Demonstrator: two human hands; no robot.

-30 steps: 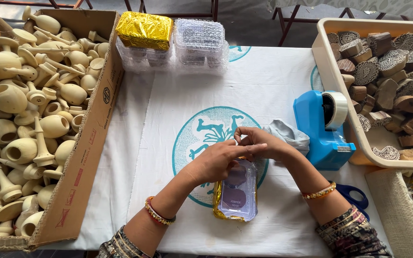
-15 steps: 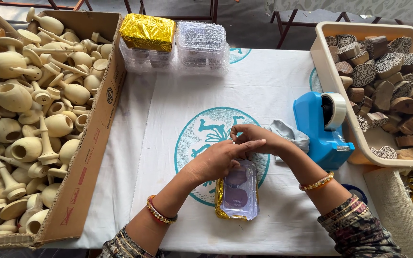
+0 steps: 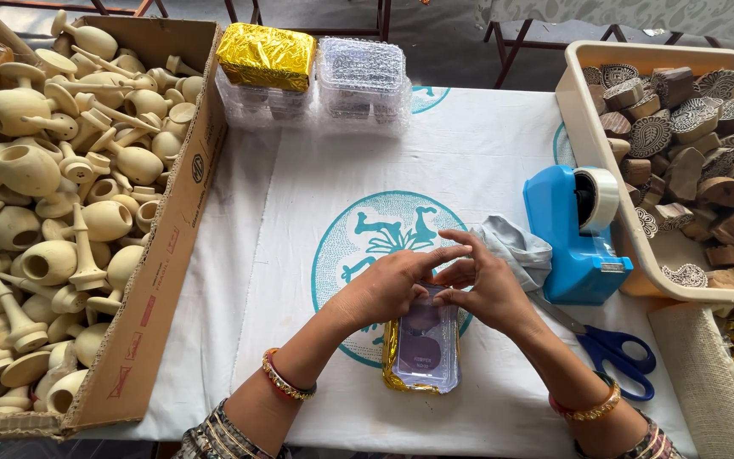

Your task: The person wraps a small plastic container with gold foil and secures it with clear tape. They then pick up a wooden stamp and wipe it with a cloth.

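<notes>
At nine o'clock from your hands stood a cardboard box (image 3: 163, 280) full of pale wooden cups and pegs (image 3: 61, 187). At eleven o'clock, at the far edge of the bench (image 3: 282, 221), a gold foil pack (image 3: 267, 55) lay on clear plastic trays (image 3: 363, 76). Your left hand (image 3: 388, 285) rested on the far end of a small clear box with gold foil lining (image 3: 422, 353), fingers nearly closed and pinching at its lid. Your right hand (image 3: 482, 289) met it there, fingertips touching, also narrow on the same lid. The box lay flat on the white cloth, at the centre near you. At two o'clock stood a blue tape dispenser (image 3: 575, 238); blue scissors (image 3: 613, 353) lay at four o'clock. A cream tray of carved wooden blocks (image 3: 681, 127) was at the far right.
</notes>
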